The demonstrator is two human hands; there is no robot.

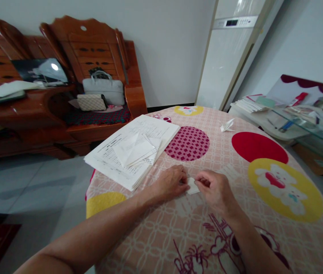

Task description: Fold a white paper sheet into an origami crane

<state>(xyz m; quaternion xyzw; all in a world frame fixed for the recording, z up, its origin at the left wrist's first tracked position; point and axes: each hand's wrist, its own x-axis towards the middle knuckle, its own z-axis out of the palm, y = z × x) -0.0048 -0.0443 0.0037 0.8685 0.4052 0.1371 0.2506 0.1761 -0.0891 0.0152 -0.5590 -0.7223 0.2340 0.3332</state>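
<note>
Fingers (203, 176) of right hand (217, 188) pinch white paper (193, 188); left hand (171, 182) palm-down, curled against it, grip unclear

The right hand (216, 189) partly hides the small white paper (192, 187); the printed sheets (154, 128) blur past reading.

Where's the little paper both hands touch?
The little paper is between the left hand and right hand, below the purple circle, right of the head view's centre.

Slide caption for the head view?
Left hand and right hand fingering a small white paper on a patterned tablecloth.
</note>
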